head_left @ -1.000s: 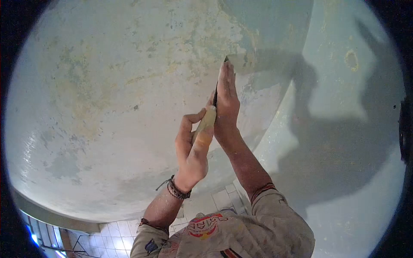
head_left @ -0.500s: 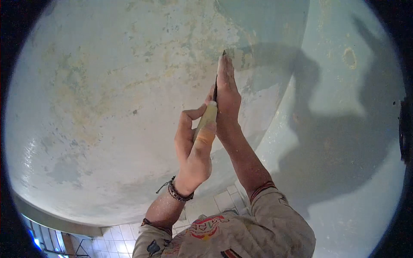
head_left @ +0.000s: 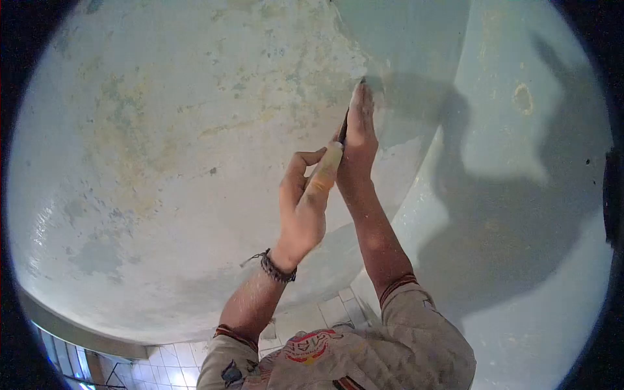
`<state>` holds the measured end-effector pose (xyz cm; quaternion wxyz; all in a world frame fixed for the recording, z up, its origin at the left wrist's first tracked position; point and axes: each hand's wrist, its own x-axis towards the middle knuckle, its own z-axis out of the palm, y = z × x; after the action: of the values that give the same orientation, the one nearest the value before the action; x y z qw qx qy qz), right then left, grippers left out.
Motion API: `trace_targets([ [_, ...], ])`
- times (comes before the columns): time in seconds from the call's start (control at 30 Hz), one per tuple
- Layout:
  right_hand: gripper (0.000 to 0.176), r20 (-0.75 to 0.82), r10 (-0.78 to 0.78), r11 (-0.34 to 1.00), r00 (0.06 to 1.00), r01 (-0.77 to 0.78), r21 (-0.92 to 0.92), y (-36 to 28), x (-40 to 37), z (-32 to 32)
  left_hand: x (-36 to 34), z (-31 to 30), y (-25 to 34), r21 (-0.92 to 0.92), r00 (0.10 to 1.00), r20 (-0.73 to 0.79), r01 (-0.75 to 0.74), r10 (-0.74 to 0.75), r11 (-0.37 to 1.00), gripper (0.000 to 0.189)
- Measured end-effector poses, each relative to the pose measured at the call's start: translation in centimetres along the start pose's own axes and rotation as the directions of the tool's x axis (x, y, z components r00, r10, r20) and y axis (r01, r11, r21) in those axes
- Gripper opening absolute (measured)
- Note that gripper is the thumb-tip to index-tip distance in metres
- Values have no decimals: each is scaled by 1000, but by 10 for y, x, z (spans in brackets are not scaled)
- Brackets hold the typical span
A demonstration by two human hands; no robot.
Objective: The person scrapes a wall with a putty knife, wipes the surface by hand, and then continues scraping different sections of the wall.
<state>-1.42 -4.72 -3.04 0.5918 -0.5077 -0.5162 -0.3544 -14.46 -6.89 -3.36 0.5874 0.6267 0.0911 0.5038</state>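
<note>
My left hand [head_left: 304,214], with a dark braided bracelet on its wrist, is closed round the pale yellow handle of a scraper [head_left: 329,162]. The scraper's dark metal blade shows nearly edge-on and points up and slightly right. Along the blade lies my right hand [head_left: 359,140], flat, with its fingers stretched out and close together. A dark tip of the blade shows just past the right fingertips, at the worn surface [head_left: 260,162]. That surface is whitish, with yellowish and grey-green patches. My right palm hides most of the blade.
A pale green wall [head_left: 513,338] meets the patchy surface on the right and carries a large shadow. White tiles [head_left: 172,357] show low down behind my shirt. A window with bars [head_left: 65,357] stands at the lower left.
Both hands and the scraper have moved to the right across the surface. The scraper now leans a little more to the right; the grip looks the same.
</note>
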Motion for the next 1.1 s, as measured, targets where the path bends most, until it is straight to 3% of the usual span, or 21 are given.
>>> trace_targets([
  [0.03,65,49,152,986,987,-154,63,1,6,0,-5,6,10,-3,1000,8,-11,11,1000,27],
  [0.07,64,0,-6,998,1000,6,-60,-1,5,-3,-18,12,18,27,1000,-25,-18,18,999,28],
  [0.17,64,76,-22,999,997,25,-36,-5,4,-6,-30,15,7,26,998,-18,-61,61,998,30],
  [0.2,65,145,-34,997,989,24,68,-2,3,-10,-30,18,3,28,997,-40,-67,68,997,31],
  [0.33,64,144,1,998,990,-10,62,-5,2,-14,-35,18,8,-7,999,-52,-9,9,1000,31],
  [0.4,72,-40,-132,990,990,130,-49,-2,4,-14,-24,15,-5,31,997,-43,-69,71,997,30],
  [0.67,71,-18,-92,996,996,92,-10,4,8,-6,-23,21,-4,102,992,-72,-98,106,990,27],
  [0.73,70,-9,-98,995,995,98,-4,7,8,-5,-23,23,-10,4,987,-80,-142,142,990,25],
  [0.87,58,43,-37,999,998,35,35,0,5,-6,-23,19,2,32,991,-115,-71,74,997,24],
  [0.93,58,-6,-165,986,986,164,-37,6,7,-1,-17,8,-6,9,994,-80,-73,73,997,24],
  [1.1,58,2,-66,998,998,66,21,-2,4,-1,-22,12,-3,-72,992,-111,-71,62,995,23],
])
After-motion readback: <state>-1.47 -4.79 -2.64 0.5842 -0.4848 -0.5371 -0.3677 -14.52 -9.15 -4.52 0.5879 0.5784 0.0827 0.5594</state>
